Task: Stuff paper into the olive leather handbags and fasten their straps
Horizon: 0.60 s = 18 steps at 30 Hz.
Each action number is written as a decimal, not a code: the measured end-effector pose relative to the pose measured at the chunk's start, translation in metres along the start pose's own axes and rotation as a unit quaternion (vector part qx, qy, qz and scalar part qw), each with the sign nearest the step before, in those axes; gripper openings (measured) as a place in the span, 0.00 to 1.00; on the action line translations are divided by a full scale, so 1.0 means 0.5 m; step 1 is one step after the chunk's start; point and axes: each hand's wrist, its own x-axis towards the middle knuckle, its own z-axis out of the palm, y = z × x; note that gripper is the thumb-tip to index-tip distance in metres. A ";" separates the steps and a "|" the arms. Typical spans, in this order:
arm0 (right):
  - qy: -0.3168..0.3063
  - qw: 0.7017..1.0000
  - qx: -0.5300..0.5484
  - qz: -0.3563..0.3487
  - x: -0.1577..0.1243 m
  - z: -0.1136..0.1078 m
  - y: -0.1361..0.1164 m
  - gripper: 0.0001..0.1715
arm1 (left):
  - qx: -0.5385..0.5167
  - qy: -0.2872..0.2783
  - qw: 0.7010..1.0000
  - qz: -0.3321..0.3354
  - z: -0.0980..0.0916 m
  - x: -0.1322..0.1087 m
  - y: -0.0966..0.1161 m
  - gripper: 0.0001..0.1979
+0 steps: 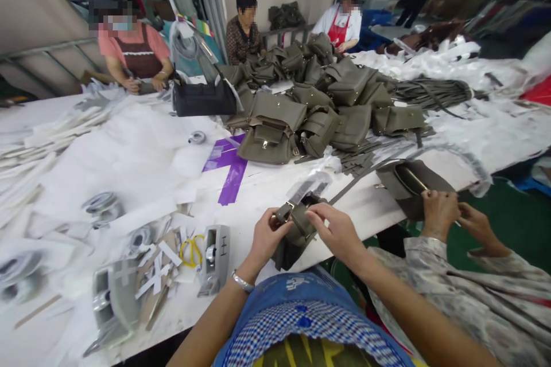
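At the table's front edge, close to my apron, I hold a small olive-green handbag (297, 232) tilted between both hands. My left hand (269, 235) pinches the strap end by a gold buckle on the bag's left side. On the right side, my right hand (336, 229) has its thumb and fingers closed on the bag's upper edge. A clear plastic-wrapped handle (307, 185) rises from the top of the bag. My fingers hide part of the bag's opening.
Olive bags (275, 126) are heaped mid-table, with bundled straps (433, 92) behind right. Tape dispensers (215, 258), yellow-handled scissors (191, 251) and paper scraps lie left. A black bag (204, 97) stands farther back. At my right, a co-worker's hands (441, 215) hold another olive bag (413, 183).
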 end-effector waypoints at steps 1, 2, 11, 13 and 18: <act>-0.037 0.997 0.049 0.037 -0.001 0.018 0.012 0.22 | 0.013 0.007 1.000 0.006 0.010 -0.006 0.001 0.15; -0.065 0.990 0.107 0.071 0.002 0.036 0.024 0.24 | 0.030 0.016 0.999 0.012 0.020 -0.013 0.000 0.13; -0.021 0.873 0.442 0.204 0.036 0.101 0.051 0.27 | 0.169 0.178 0.969 0.021 0.059 -0.081 -0.031 0.15; -0.023 0.866 0.455 0.205 0.040 0.097 0.051 0.27 | 0.184 0.201 0.962 0.011 0.060 -0.089 -0.030 0.12; -0.025 0.875 0.448 0.182 0.048 0.102 0.060 0.28 | 0.192 0.207 0.958 -0.044 0.058 -0.111 -0.041 0.09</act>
